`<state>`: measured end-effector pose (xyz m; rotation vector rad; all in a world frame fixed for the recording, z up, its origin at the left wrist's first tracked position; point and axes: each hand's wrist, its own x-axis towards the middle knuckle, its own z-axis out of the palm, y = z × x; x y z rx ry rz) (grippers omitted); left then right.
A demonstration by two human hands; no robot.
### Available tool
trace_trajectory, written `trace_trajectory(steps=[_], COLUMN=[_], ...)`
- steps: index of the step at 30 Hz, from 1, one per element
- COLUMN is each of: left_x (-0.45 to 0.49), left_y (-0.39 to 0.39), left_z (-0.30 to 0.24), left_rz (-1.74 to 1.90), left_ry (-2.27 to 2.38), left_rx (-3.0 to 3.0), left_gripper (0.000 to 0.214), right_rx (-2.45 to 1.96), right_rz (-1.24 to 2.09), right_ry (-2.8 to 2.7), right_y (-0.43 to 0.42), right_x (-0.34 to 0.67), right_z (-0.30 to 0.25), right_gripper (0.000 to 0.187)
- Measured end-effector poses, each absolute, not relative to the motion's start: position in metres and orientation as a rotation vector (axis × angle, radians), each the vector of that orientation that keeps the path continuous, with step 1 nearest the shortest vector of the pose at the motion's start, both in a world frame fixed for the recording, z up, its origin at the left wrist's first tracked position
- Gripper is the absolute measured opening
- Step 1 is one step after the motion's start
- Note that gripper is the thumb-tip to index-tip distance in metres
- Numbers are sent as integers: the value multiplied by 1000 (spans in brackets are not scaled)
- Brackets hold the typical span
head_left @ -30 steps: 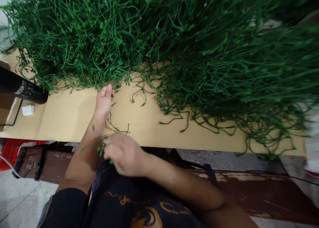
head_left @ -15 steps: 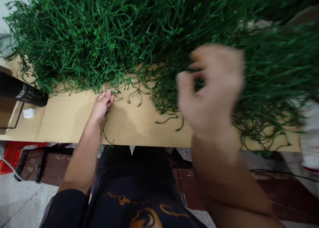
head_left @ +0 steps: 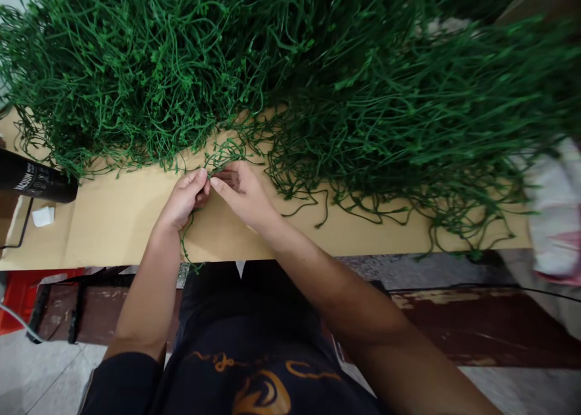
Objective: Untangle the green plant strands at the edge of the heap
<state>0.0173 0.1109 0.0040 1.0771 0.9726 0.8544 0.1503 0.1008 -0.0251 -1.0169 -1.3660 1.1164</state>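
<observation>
Right hand [head_left: 245,196] now meets left hand [head_left: 182,198] from three o'clock, making the work two-handed; left fingers clamp a thin, green, plastic-looking strand [head_left: 183,243]; right fingers' closure unclear.

Shows flat tan table [head_left: 122,215]. Bears green stems [head_left: 149,70] heaped across far side, with strands spreading toward front edge and a few reaching past it at right. Carries white scrap [head_left: 43,216] near black bottle [head_left: 45,182] at left.

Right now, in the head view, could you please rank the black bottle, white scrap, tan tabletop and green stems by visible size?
Green stems together, largest
Tan tabletop
Black bottle, cropped
White scrap, smallest
</observation>
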Motion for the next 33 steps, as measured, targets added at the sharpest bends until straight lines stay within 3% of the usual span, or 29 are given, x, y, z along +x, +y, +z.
trace_trajectory(steps=[4,15,20,28,33], left_x=[17,19,18,30,34], left_y=[111,108,107,109,112], left_z=[4,7,7,6,5], left_rz=[880,916,918,1029,1041], left_ry=[973,1054,1085,1261,1340], left_rx=[1072,1051,1083,1086,1085], left_gripper=[44,41,41,30,28], right_rx=[-962,-1069,-1010,-1231,-1296], right_rz=[1303,1215,1303,793,706], right_ry=[-1077,-1147,-1353,-1674,-1736], right_y=[96,89,89,76,70], right_x=[145,144,148,154,155], right_z=[-24,-23,-21,-4,0], right_gripper=[54,48,27,20,22])
